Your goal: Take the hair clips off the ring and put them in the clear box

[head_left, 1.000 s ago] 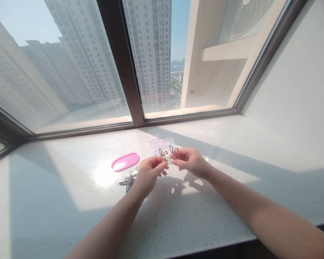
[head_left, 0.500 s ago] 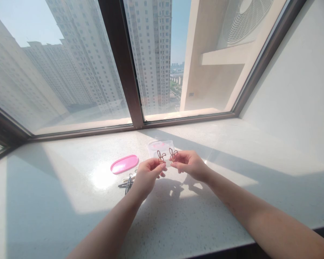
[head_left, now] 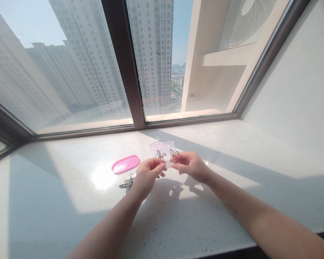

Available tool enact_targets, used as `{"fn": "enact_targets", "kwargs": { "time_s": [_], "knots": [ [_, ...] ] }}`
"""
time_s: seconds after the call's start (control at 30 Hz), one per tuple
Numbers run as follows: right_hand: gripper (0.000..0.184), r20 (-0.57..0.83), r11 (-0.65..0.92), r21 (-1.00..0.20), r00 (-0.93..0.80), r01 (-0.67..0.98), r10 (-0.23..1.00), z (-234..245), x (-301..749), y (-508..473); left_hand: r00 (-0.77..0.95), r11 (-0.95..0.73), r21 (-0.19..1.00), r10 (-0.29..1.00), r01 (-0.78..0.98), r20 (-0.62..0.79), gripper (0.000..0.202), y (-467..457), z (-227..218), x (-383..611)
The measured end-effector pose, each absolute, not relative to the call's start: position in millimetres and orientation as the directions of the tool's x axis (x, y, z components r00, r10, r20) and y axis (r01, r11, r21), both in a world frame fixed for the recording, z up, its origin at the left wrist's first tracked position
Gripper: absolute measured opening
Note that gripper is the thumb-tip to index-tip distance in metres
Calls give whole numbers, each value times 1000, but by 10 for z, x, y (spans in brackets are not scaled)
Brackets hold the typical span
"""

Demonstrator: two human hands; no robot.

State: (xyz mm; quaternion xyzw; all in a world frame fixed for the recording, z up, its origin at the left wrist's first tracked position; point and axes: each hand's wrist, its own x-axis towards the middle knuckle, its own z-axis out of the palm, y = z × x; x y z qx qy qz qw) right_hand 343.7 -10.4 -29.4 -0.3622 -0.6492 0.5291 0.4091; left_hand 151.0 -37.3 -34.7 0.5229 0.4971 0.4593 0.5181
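My left hand (head_left: 148,176) pinches a small brown bunny-ear hair tie (head_left: 161,160) between thumb and fingertips, its loops standing up. A matching brown bunny-ear hair tie (head_left: 173,159) is pinched in my right hand (head_left: 192,166). Both are held side by side, slightly apart, above the sill, each with a gold-coloured bit low down. Just behind them sits a clear plastic container (head_left: 162,145) with something pink on it, partly hidden by the hands. Beside my left wrist lie several dark and metallic hair clips (head_left: 129,184), partly covered by the forearm.
A pink oval tray or lid (head_left: 125,164) lies left of my hands on the speckled white windowsill (head_left: 162,223). Brown window frames (head_left: 139,122) border the sill at the back. A white wall (head_left: 299,90) rises on the right.
The view has shifted very slightly. Both hands keep their pinch on the hair ties, with almost no movement.
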Motion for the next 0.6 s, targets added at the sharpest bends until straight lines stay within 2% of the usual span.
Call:
{"fn": "enact_targets", "kwargs": {
  "time_s": [0.6],
  "knots": [
    [21, 135, 169, -985, -414, 46, 900, -369, 3455, -71, 88, 26, 997, 996, 79, -33, 17, -392, -338, 1514]
  ]
}}
